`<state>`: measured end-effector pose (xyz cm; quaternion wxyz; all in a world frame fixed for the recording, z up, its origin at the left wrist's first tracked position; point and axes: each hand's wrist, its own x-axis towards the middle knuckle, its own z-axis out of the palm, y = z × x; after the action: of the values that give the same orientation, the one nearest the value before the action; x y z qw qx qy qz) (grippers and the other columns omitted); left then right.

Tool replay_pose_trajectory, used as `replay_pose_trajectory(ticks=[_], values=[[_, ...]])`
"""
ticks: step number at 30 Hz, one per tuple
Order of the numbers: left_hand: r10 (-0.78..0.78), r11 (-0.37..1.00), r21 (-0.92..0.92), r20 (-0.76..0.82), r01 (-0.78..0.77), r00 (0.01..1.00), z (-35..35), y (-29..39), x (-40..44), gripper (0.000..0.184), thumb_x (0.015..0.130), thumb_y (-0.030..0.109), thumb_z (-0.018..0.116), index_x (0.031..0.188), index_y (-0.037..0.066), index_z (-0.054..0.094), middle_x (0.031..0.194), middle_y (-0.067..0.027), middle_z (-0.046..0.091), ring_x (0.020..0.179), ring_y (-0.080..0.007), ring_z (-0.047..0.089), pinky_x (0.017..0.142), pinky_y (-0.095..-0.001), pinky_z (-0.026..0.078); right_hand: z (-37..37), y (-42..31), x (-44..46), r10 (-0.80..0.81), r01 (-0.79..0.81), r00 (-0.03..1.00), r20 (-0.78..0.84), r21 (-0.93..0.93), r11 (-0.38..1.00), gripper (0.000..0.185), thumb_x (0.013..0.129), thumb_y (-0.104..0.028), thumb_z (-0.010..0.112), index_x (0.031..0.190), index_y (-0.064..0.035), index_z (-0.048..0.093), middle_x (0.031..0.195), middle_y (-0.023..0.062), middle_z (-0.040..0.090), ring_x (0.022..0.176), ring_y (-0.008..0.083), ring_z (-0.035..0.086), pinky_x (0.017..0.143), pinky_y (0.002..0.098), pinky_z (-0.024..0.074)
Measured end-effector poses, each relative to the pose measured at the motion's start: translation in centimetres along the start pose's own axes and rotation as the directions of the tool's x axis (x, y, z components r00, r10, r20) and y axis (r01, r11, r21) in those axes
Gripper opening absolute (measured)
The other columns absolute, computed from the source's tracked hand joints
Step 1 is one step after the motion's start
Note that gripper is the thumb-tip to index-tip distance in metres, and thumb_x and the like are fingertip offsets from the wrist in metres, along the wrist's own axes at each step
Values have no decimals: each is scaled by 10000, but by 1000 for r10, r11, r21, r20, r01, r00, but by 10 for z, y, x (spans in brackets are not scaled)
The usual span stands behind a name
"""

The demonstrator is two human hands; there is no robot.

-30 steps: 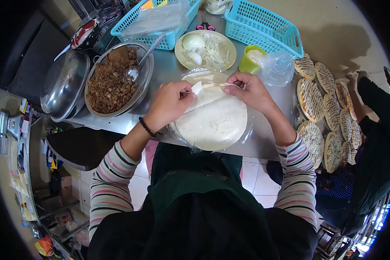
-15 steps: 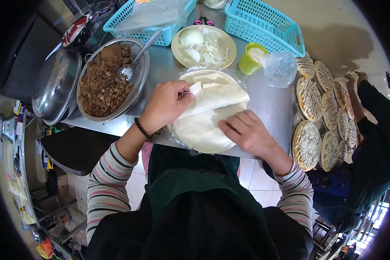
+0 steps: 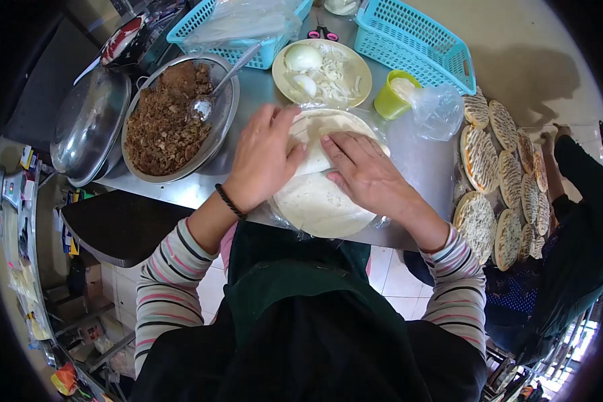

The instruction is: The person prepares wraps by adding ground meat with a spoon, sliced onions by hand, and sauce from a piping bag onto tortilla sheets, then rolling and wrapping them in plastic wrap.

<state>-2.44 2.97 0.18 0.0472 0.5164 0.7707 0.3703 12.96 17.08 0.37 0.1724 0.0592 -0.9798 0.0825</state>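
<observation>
Pale round flatbreads (image 3: 325, 211) lie stacked on clear plastic at the table's front edge, the top one partly folded over. My left hand (image 3: 264, 157) is at the left side of the stack, its fingers apart and holding nothing. My right hand (image 3: 365, 167) rests palm down on the folded flatbread, its fingers stretched out over the fold. The small torn flaps seen on the fold before are hidden under my hands.
A steel bowl (image 3: 229, 100) of brown minced filling with a spoon (image 3: 203, 107) stands left, beside a domed lid (image 3: 90, 124). Behind are an onion plate (image 3: 355, 63), scissors (image 3: 323, 32), a green cup (image 3: 388, 104) and blue baskets (image 3: 415, 40). Topped breads (image 3: 479, 157) and another person are right.
My right hand has let go of the flatbread's edge, dropped lower, then come back up flat onto the fold. My left hand has released its pinch and opened.
</observation>
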Motion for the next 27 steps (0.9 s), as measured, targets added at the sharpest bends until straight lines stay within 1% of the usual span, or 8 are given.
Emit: replay_pose_trajectory(ticks=[2, 3, 5, 6, 10, 12, 19, 27], values=[[232, 962, 175, -113, -210, 966, 3, 4, -5, 349, 760, 127, 647, 1082, 15, 572, 1027, -175, 541, 922, -343, 549, 792, -409, 441, -2, 1, 3, 17, -18, 999, 29, 33, 999, 478, 810, -195, 627, 1198, 60, 512, 1184, 179, 503, 1090, 321, 484, 957, 411, 383], [231, 962, 171, -110, -211, 967, 5, 5, -6, 349, 760, 127, 647, 1082, 15, 572, 1027, -175, 541, 922, -343, 549, 792, -409, 441, -4, 2, 6, 33, -38, 997, 69, 76, 996, 481, 808, -194, 628, 1197, 64, 510, 1173, 176, 502, 1084, 319, 485, 956, 407, 383], [250, 962, 79, 124, -260, 960, 8, 7, -9, 330, 752, 191, 636, 1002, -18, 583, 983, -168, 521, 923, -340, 524, 807, -436, 416, -5, 4, 7, 50, -64, 992, 114, 116, 991, 485, 807, -194, 629, 1197, 68, 507, 1161, 174, 502, 1077, 317, 486, 956, 402, 383], [256, 958, 100, 130, -270, 958, 8, 9, -10, 370, 750, 206, 637, 1011, -47, 566, 991, -167, 512, 936, -330, 512, 811, -435, 411, -4, 6, 9, 40, -52, 994, 105, 118, 992, 484, 808, -192, 628, 1195, 72, 506, 1152, 170, 500, 1074, 313, 484, 949, 398, 386], [261, 945, 165, 132, -281, 956, 12, 12, -10, 380, 739, 200, 637, 1010, -54, 559, 983, -156, 503, 943, -311, 496, 808, -422, 404, -4, 8, 10, 26, -48, 989, 149, 147, 988, 471, 816, -192, 618, 1186, 75, 503, 1138, 163, 495, 1082, 306, 471, 939, 389, 391], [173, 949, 219, 244, -228, 954, 9, 18, -11, 400, 739, 169, 636, 1067, -40, 541, 1064, -159, 494, 985, -330, 481, 858, -413, 391, -6, 5, 9, 30, -53, 988, 154, 148, 988, 454, 824, -186, 598, 1185, 73, 502, 1130, 162, 495, 1081, 303, 469, 940, 385, 390], [227, 935, 225, 210, -273, 951, 20, 23, -29, 362, 755, 136, 628, 1066, -31, 546, 1055, -141, 499, 972, -300, 488, 848, -393, 394, -1, -1, -9, 1, -12, 990, 139, 78, 997, 386, 845, -128, 490, 1182, 61, 498, 1114, 150, 497, 1078, 289, 468, 943, 370, 389], [194, 954, 192, 184, -229, 964, 11, 31, -38, 419, 775, 162, 632, 1137, -20, 526, 1082, -135, 511, 995, -298, 492, 854, -395, 381, -19, -4, -16, 27, -24, 999, -21, 157, 987, 438, 796, -113, 612, 1189, 46, 503, 1103, 157, 510, 1041, 300, 494, 917, 381, 406]])
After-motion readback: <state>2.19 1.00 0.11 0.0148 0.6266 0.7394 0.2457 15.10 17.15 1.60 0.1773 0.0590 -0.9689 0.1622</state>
